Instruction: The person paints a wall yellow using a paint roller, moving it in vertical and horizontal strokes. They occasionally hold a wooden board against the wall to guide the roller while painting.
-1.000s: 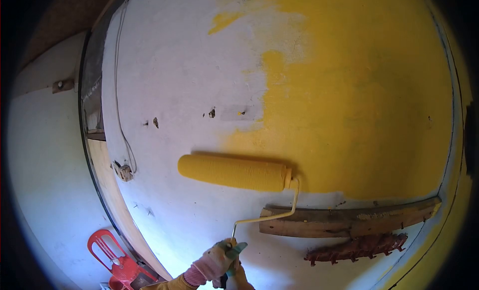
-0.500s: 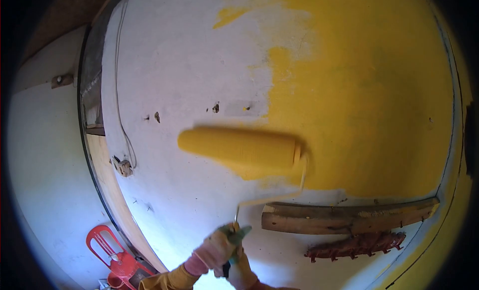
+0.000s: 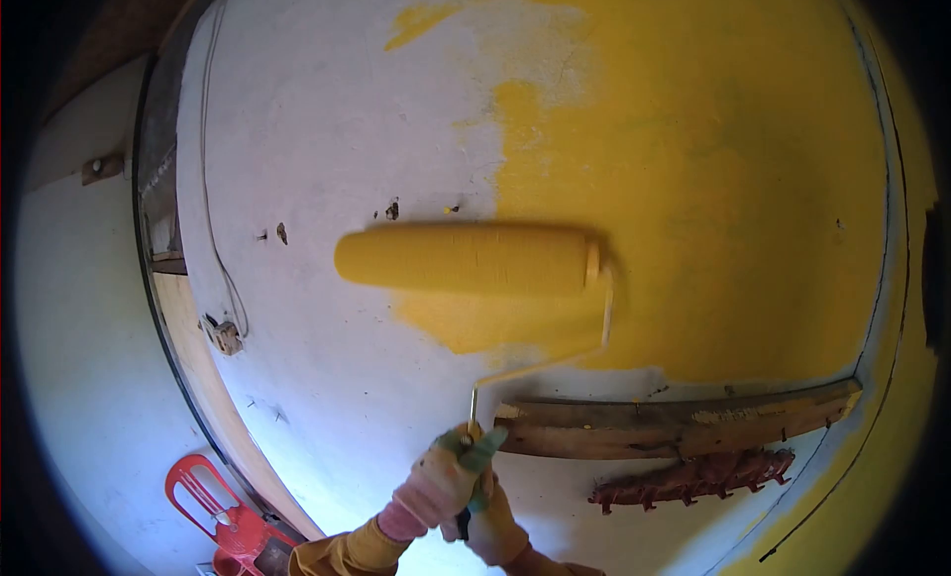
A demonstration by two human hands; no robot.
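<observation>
A paint roller, its sleeve soaked in yellow, lies flat against the white wall at the edge of the yellow painted area. A bent metal rod runs down from its right end to a green handle. My left hand, in a stained glove, is shut on that handle. My right hand, gloved too, grips the handle just below and behind the left one. Fresh yellow paint covers the wall under the roller.
A rough wooden plank is fixed to the wall right of my hands, with a dark red row of hooks beneath it. A wall socket with a cable hangs at the left. A red plastic chair stands at the lower left.
The roller has moved up the wall, leaving a new yellow patch below it. Both hands rose with the handle.
</observation>
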